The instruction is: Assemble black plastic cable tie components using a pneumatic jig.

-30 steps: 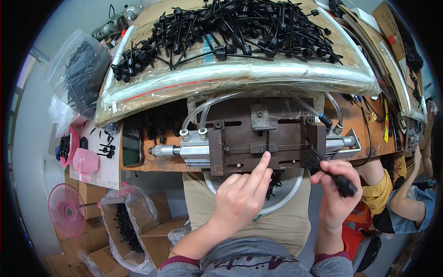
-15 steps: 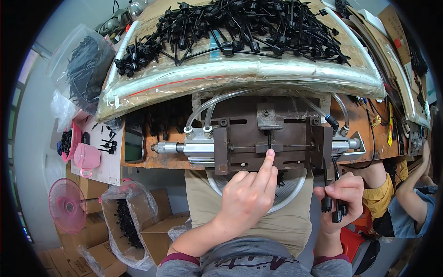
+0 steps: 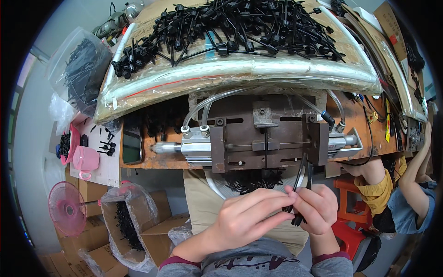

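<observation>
Where the two hands meet: on the near side of the brown metal fixture [image 3: 219,154], toward its right end, with black stemmed parts [image 3: 301,177] between them
Right hand [image 3: 319,207]: fingers curled, pinching the black stemmed parts, whose stems point toward the fixture's right block; whether they touch it, I cannot tell
Left hand [image 3: 249,214]: near the fixture's front edge, fingers stretched out and pressed together, tips beside the right hand's; whether they pinch a part too, I cannot tell
Black rod [image 3: 266,159]: lying front to back across the fixture's middle
Silver cylinders [image 3: 196,150]: one at each end of the fixture, clear hoses [image 3: 194,113] fitted to them
Basket [image 3: 214,187]: partly under the fixture's front edge, black pieces [image 3: 254,180] inside
Heap of black parts [image 3: 244,30]: beyond the fixture, on a plastic-wrapped board [image 3: 258,71]
Pink cup [image 3: 86,159]: well left of the fixture
</observation>
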The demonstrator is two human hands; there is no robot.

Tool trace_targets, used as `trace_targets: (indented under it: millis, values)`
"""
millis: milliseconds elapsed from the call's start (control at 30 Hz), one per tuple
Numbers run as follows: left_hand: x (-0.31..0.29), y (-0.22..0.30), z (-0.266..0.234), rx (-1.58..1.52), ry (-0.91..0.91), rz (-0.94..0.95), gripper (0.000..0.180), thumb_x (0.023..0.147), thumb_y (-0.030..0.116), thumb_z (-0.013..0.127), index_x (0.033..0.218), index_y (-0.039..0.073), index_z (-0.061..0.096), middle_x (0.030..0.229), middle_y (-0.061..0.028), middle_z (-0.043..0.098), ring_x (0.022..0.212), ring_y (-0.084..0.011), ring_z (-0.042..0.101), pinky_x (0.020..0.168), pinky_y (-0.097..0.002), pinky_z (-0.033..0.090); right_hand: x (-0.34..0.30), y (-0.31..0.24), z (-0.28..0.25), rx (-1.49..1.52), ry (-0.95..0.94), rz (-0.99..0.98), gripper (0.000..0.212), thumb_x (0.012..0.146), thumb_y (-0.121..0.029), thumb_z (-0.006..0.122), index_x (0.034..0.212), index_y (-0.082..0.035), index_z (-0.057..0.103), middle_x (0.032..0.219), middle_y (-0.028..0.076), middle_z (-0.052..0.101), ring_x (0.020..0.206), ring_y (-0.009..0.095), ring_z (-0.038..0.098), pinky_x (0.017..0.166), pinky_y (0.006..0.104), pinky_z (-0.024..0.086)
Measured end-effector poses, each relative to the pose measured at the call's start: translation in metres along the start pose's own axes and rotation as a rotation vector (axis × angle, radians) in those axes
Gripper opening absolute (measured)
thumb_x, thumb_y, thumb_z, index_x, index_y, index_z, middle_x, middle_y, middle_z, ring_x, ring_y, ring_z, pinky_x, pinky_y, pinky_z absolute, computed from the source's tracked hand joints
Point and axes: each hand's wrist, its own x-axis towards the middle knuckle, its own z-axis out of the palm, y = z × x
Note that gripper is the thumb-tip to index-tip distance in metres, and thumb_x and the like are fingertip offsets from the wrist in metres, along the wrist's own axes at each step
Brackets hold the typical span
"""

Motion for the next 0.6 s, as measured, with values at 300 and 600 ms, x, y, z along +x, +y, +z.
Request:
trace_targets:
  millis: [300,600]
  values:
    - [-0.005,-0.019,0.003,0.386,0.074,0.052,0.037,0.068,0.002,0.084,0.102,-0.003,0.071,0.115,-0.0166,0.067,0.08,-0.0209,0.07,0.067,-0.0292,0.057,-0.002,0.008,0.002,0.072,0.09,0.192,0.038,0.068,0.008,0.07,0.106,0.002,0.07,0.102,0.017,0.069,0.08,0.027,0.07,0.065,0.0318,0.057]
    - [0.009,-0.031,0.005,0.781,-0.053,0.11,0.023,0.075,0.012,0.078,0.095,0.002,0.071,0.121,-0.0119,0.068,0.065,-0.0158,0.066,0.058,-0.0257,0.051,-0.007,0.01,0.0,0.134,0.074,0.163,0.032,0.071,0.005,0.076,0.101,0.001,0.067,0.105,0.019,0.07,0.083,0.027,0.073,0.063,0.0319,0.057]
